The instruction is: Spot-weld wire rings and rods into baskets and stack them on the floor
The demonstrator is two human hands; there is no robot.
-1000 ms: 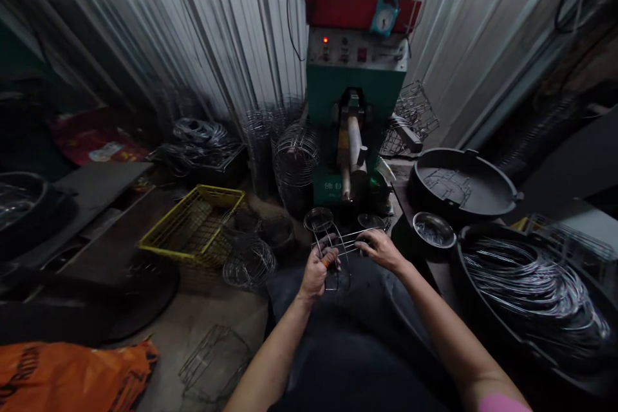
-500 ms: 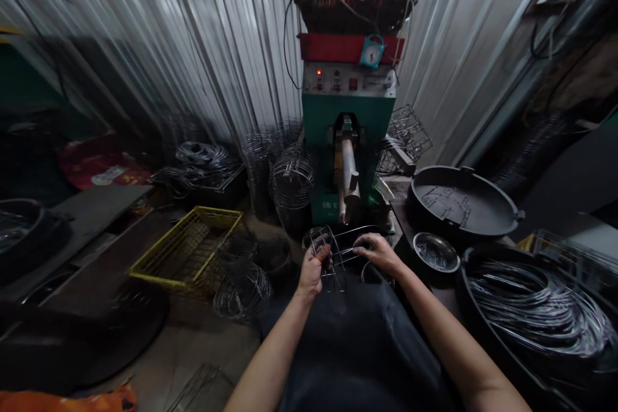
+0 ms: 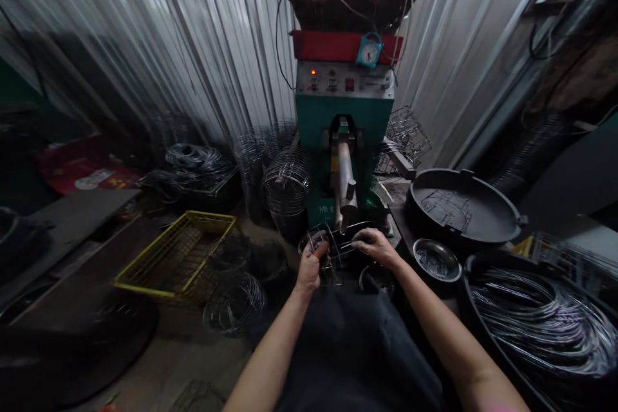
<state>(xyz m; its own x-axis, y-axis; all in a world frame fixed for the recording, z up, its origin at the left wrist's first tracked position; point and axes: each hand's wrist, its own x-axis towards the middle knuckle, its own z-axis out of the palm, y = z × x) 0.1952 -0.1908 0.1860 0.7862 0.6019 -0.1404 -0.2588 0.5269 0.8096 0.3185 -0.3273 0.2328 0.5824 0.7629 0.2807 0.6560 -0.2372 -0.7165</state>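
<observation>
My left hand [image 3: 313,259] is closed around a small wire frame [image 3: 333,257] of thin metal rods, held in front of my dark apron. Across from it, my right hand [image 3: 374,244] pinches a thin metal wire [image 3: 348,246] that reaches toward the frame; whether the two touch I cannot make out. Directly above the work is the pale electrode arm [image 3: 346,180] of a green spot-welding machine [image 3: 313,116], its tip close to the frame. A red light glows on the machine's panel.
Left of me stand a yellow wire basket [image 3: 176,251] and several round wire baskets [image 3: 235,302]. To the right are a black round pan [image 3: 466,206] with bent wire pieces, a metal bowl [image 3: 437,260] of small parts, and a large tub of wire rings [image 3: 541,315].
The view has shifted slightly, moving the left-side baskets further left in the picture. Both hands keep their grips, and the frame and wire stay just below the electrode tip.
</observation>
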